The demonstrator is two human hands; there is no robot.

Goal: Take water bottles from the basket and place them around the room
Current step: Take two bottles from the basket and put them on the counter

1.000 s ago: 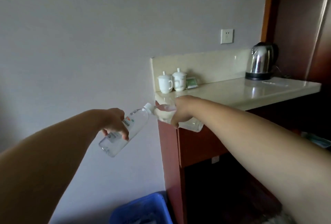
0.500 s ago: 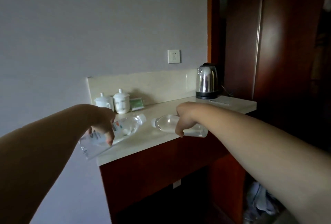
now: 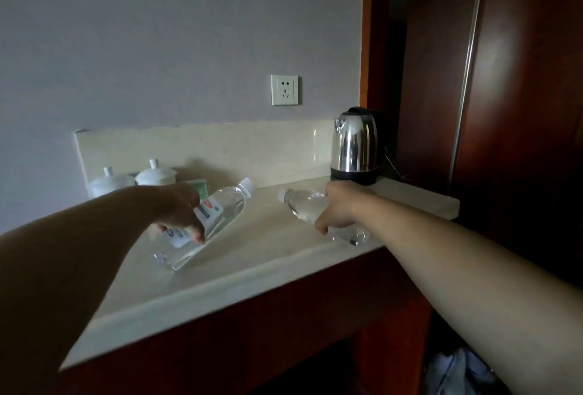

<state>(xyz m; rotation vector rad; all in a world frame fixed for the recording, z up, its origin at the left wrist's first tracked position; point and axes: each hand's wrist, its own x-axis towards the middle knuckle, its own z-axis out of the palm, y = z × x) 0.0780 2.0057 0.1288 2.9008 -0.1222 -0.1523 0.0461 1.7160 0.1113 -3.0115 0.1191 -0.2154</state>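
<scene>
Left hand [image 3: 176,211] gripped a clear plastic bottle [image 3: 217,214], red-and-white label unreadable; right hand [image 3: 339,208] clasped another clear bottle [image 3: 304,205] over the cream countertop [image 3: 252,256].

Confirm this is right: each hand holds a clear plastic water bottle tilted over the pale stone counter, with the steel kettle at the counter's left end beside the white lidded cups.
Wrong on one point: the head view shows the steel kettle at the counter's right end, away from the white lidded cups. The rest stands.

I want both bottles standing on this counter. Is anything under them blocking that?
Nothing visible. The counter is bare below the left hand's bottle and the right hand's bottle; cups and kettle stand behind.
</scene>
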